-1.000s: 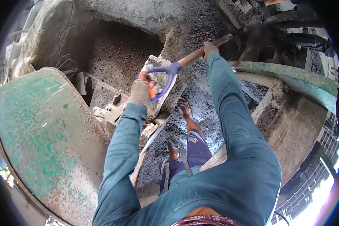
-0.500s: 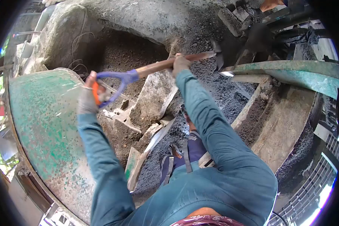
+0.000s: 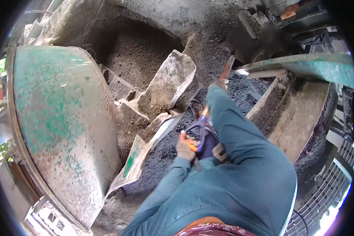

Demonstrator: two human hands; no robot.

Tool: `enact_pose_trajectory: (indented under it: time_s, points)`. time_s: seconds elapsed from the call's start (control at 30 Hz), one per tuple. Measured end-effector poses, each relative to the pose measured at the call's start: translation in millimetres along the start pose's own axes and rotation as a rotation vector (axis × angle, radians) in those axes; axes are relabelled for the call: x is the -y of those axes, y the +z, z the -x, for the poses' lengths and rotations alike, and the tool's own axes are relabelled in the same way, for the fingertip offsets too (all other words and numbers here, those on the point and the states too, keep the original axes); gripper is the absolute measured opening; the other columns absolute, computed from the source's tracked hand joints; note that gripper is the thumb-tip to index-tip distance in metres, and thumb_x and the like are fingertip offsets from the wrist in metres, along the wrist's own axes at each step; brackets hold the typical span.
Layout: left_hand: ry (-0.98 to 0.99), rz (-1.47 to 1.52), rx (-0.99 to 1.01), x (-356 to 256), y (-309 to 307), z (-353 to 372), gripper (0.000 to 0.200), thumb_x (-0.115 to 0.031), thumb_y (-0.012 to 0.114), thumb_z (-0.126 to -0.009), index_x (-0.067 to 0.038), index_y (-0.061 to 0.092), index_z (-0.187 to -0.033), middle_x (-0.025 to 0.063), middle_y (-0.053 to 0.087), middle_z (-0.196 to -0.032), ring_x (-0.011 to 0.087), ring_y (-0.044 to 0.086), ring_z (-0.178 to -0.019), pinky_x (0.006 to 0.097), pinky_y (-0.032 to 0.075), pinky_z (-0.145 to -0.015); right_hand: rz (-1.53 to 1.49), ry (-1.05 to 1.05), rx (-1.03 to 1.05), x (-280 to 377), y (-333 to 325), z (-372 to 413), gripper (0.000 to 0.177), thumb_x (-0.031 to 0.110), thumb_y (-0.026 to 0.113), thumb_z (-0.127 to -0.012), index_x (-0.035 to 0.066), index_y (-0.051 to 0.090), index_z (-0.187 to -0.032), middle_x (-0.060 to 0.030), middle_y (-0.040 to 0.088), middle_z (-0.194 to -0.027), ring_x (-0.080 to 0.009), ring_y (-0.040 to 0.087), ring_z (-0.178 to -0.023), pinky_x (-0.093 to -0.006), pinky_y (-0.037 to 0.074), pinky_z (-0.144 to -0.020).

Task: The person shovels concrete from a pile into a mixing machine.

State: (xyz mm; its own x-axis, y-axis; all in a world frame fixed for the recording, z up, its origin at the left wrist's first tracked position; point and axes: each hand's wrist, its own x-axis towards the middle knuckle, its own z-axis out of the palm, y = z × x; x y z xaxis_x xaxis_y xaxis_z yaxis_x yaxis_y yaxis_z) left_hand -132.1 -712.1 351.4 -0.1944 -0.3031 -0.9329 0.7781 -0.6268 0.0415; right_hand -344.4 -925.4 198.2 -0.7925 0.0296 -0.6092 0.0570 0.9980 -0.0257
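A shovel (image 3: pixel 226 68) with a wooden shaft and a purple D-shaped handle slants away from my body. My left hand (image 3: pixel 186 148), in a pale glove, is closed around the orange grip of that handle near my legs. Farther up, my right hand (image 3: pixel 220 83) wraps round the shaft. The blade end reaches dark, gravelly material (image 3: pixel 212 43) beside a blurred dark shape, and the blade itself is hard to see there. My feet stand in dark grains below the shaft.
A large green, worn metal sheet (image 3: pixel 59 118) curves along the left. A pit (image 3: pixel 137 55) of brown soil lies ahead, with a stone slab (image 3: pixel 171 78) at its edge. On the right are a wooden trough (image 3: pixel 299 114) and a green metal rim (image 3: pixel 310 67). Another person's hand (image 3: pixel 289 11) shows at top right.
The shovel has swung from nearly level to a steep slant. My left hand has come right and down toward my legs with the handle; my right hand has moved right and slightly down.
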Motion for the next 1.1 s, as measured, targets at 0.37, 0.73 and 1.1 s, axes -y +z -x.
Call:
enact_pose_trajectory:
  time_s: [0.37, 0.73, 1.1]
  points:
    - [0.238, -0.065, 0.131, -30.5, 41.2, 5.6, 0.032, -0.04, 0.064, -0.095, -0.013, 0.049, -0.085, 0.0041, 0.048, -0.064, 0.022, 0.051, -0.055, 0.0396, 0.049, -0.058, 0.461, -0.335, 0.407, 72.2, 1.0, -69.9, 0.05, 0.034, 0.06, -0.09, 0.016, 0.053, -0.137, -0.0054, 0.061, -0.133, -0.0184, 0.061, -0.117, -0.0333, 0.048, -0.101]
    - [0.269, -0.223, -0.034, -15.3, -36.8, 51.8, 0.035, -0.044, 0.058, -0.098, -0.016, 0.05, -0.079, 0.0019, 0.05, -0.061, 0.0223, 0.054, -0.05, 0.0431, 0.053, -0.057, 0.259, -0.168, 0.217, -8.9, 12.3, 10.7, 0.048, 0.026, 0.062, -0.088, 0.011, 0.047, -0.132, -0.0109, 0.064, -0.124, -0.0233, 0.064, -0.115, -0.0366, 0.051, -0.098]
    - [0.334, -0.149, -0.104, 5.2, -186.8, 191.7, 0.027, -0.041, 0.058, -0.098, -0.017, 0.051, -0.087, 0.0011, 0.049, -0.059, 0.0228, 0.052, -0.046, 0.0412, 0.052, -0.053, 0.135, -0.029, 0.152, -182.6, 53.2, 140.7, 0.046, 0.023, 0.067, -0.084, 0.005, 0.049, -0.123, -0.0157, 0.065, -0.116, -0.0284, 0.066, -0.109, -0.0372, 0.052, -0.091]
